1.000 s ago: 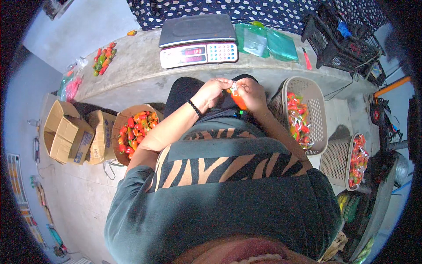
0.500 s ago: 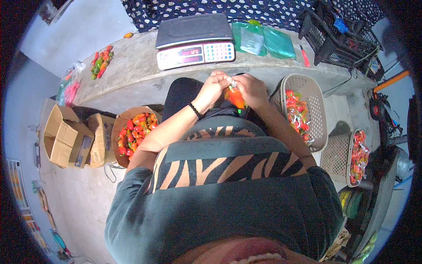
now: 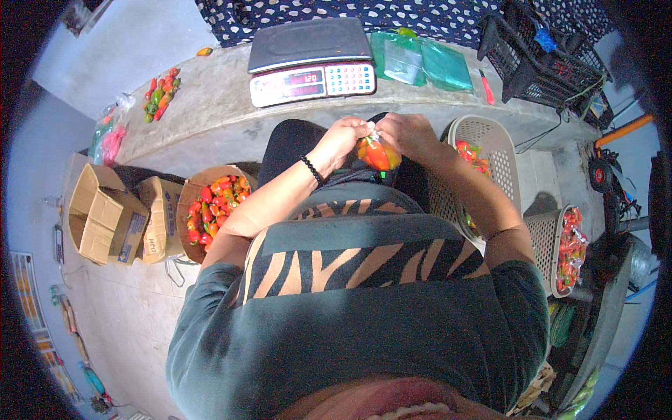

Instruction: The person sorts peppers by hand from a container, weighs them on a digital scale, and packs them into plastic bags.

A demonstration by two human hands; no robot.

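Observation:
A clear plastic bag of red and orange peppers (image 3: 379,155) hangs above my lap, with its gathered neck between my two hands. My left hand (image 3: 348,133), below a wrist with a black bead bracelet, pinches the neck of the bag. Close beside it, my right hand (image 3: 406,133) has its fingers curled on the same neck; part of its grip is hidden. Beyond my hands a digital scale (image 3: 313,85) with a dark platform stands on the concrete ledge (image 3: 210,98).
A box of loose peppers (image 3: 213,210) stands at left beside cardboard boxes (image 3: 115,217). Beige baskets (image 3: 500,168) (image 3: 542,245) hold bagged peppers at right. On the ledge are loose peppers (image 3: 161,96), green plastic bags (image 3: 444,66), a red-handled knife (image 3: 486,87) and black crates (image 3: 535,66).
My right forearm has swung outward to the right, now covering part of the near basket. The bag of peppers has turned and shows more of its contents. Both hands stay at its neck.

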